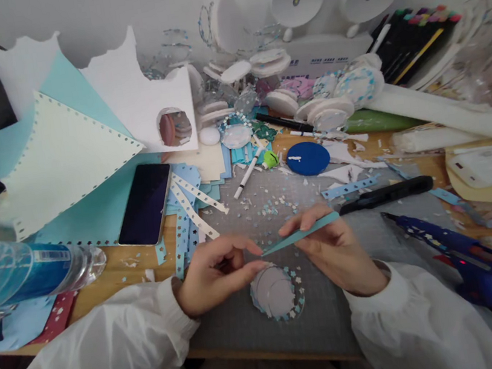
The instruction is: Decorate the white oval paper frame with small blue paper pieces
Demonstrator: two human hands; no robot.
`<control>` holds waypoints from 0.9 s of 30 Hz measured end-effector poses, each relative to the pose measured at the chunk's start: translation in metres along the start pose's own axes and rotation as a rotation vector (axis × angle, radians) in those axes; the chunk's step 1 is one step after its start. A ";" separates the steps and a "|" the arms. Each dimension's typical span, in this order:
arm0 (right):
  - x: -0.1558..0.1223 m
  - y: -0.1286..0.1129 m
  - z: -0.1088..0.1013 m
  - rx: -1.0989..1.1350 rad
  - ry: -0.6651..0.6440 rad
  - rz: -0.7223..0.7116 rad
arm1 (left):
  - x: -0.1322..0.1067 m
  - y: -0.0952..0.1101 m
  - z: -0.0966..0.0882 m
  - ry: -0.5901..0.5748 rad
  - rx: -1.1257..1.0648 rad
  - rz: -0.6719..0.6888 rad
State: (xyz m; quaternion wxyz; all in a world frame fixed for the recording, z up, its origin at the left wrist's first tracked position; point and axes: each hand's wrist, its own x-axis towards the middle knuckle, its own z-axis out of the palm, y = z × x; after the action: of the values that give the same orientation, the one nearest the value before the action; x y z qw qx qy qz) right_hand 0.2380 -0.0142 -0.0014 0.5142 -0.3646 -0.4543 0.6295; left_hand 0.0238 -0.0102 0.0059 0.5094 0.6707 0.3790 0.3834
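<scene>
My right hand (338, 251) is closed around slim teal tweezers (301, 235), whose pointed end faces left. The thumb and forefinger of my left hand (219, 274) curl into a pinch at that tip; whatever lies between them is too small to make out. Just below both hands, a round clear-and-pale disc (276, 293) rests on the grey cutting mat (326, 332). Small blue and white star pieces run along its rim, thickest on the right side.
Tiny paper scraps (276, 206) litter the mat. A blue glue gun (461, 252) lies right, beside a black-handled knife (385, 194). A phone (144, 205), punched paper sheets (69, 163) and a water bottle (24, 270) lie left. Decorated discs (355, 86) pile up behind.
</scene>
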 end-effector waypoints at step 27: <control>0.008 -0.015 -0.023 -0.050 0.212 -0.139 | -0.001 -0.004 -0.002 -0.114 -0.185 -0.112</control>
State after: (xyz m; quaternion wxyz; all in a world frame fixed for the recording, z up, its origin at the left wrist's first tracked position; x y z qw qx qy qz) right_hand 0.2626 -0.0012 0.0055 0.5926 -0.4095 -0.4372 0.5385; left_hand 0.0210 -0.0095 0.0023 0.6103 0.6194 0.3493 0.3492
